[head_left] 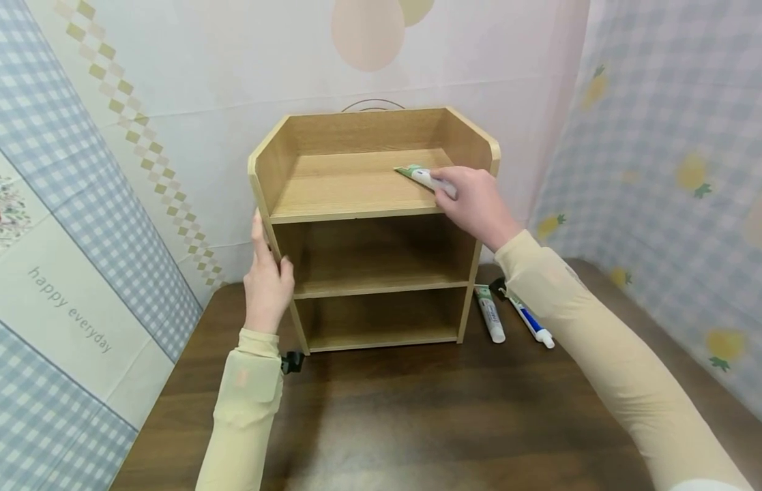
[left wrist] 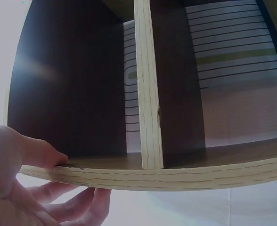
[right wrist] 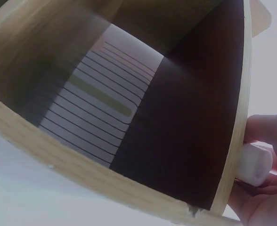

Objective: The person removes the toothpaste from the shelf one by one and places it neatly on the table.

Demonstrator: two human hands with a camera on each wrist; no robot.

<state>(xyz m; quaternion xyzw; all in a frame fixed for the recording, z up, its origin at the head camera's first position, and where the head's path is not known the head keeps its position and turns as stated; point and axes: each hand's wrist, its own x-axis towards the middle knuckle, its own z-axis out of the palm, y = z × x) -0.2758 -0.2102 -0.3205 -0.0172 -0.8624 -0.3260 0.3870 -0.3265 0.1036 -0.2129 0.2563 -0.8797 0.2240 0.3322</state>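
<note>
A small light-wood shelf unit (head_left: pixel 381 290) stands on the dark table, with an upper tray-like deck and two compartments below. My right hand (head_left: pixel 475 201) grips a white and green toothpaste tube (head_left: pixel 422 177) by its capped end, over the right part of the top deck. In the right wrist view the tube's white cap (right wrist: pixel 255 164) shows between the fingers, beside the shelf's edge. At the unit's left side wall, my left hand (head_left: pixel 268 290) holds the panel edge, thumb inside and fingers outside, as the left wrist view shows.
Two more toothpaste tubes lie on the table right of the shelf: a white and green one (head_left: pixel 491 317) and a blue and white one (head_left: pixel 531 320). Patterned cloth (head_left: pixel 221 61) hangs behind and along both sides. The brown table (head_left: pixel 405 416) extends in front of the unit.
</note>
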